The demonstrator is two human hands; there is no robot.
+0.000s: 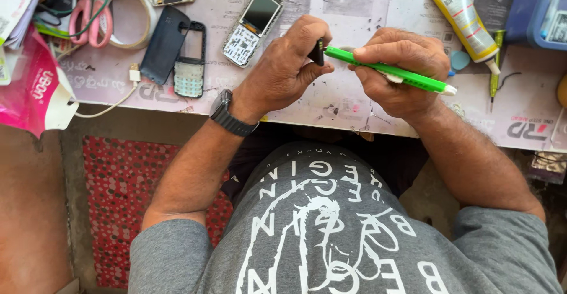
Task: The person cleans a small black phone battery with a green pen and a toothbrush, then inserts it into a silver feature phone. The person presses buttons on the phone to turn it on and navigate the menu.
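- Head view, far left: pink scissors (82, 16) and tape roll (131, 15) on the bench (331, 102).
- Black cover (163, 44), keypad frame (189, 62) and bare phone (253, 27) lie beside one another.
- Left hand (282, 69): fingers closed, pinching a small black part (319, 52) above the bench.
- Right hand (400, 72): closed around a green tool (390, 71), its tip touching the part.
- Yellow tube (465, 18) lies at right, well apart.

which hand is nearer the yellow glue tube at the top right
Right. The right hand, gripping the green tool, sits just left of and below the yellow glue tube. The left hand, pinching a small black part, is farther left.
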